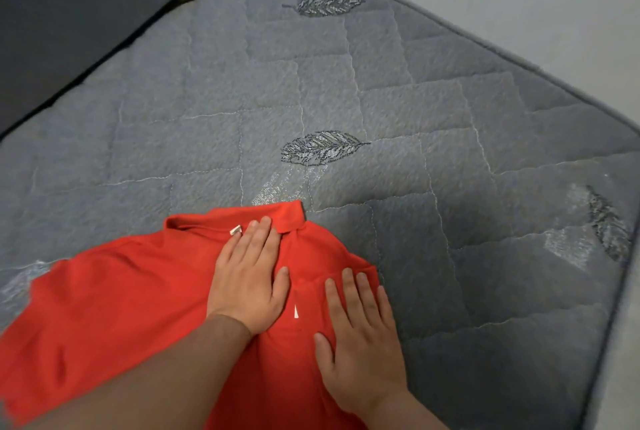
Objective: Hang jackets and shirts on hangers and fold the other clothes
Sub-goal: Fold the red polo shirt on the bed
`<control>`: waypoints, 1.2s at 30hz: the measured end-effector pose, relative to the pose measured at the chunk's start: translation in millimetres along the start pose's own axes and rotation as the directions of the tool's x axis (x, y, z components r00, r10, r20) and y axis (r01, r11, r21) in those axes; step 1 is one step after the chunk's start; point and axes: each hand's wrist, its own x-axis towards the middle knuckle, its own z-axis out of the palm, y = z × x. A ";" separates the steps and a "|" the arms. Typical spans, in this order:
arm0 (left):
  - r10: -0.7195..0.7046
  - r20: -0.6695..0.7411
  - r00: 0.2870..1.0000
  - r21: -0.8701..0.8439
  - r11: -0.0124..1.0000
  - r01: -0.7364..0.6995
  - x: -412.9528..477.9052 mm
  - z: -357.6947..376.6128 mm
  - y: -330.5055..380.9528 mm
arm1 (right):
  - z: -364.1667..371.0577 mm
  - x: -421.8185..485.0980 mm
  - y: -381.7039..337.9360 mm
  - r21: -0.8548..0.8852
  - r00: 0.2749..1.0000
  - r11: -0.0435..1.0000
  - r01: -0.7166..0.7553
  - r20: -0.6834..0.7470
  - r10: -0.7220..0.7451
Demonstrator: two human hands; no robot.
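You are looking down at a grey quilted mattress [346, 90] stitched with leaf shapes. Its far edge and right-hand corner are in view. A red shirt [114, 308] with a collar lies on the near part of the mattress, toward the near left, with its collar pointing away from you toward the middle of the bed.

Your left hand [247, 277] lies flat on the shirt just below the collar, fingers straight and together, gripping nothing. A small white label [235, 230] shows beside its fingertips. Your right hand [362, 332] is also flat and spread, pressing the cloth near the shirt's right edge, where a fold or sleeve seems to be tucked over. Neither hand holds anything; both only press down.

You appear to be smoothing the shirt flat, or laying in a fold. As a collared shirt, the task would have it hung instead of folded, yet no hanger is in view. The next move likely calls for finding a hanger and lifting the shirt by its shoulders, keeping the collar open so the hanger can slip inside.
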 end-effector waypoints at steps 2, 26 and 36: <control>0.006 -0.012 1.000 0.000 1.000 -0.006 0.3 2.2 -0.6 | 1.5 -0.1 0.0 -0.013 1.000 1.000 0.000 -0.009 0.000; -0.356 -0.372 0.857 -0.518 0.846 0.126 -106.0 -54.4 -104.0 | -0.1 2.5 -108.2 -0.001 0.900 0.989 0.147 -0.414 -0.134; -0.776 0.182 0.603 -0.733 0.302 0.610 -146.8 -61.8 -247.3 | 60.7 45.8 -255.9 -0.083 0.932 0.942 0.325 -0.143 -0.334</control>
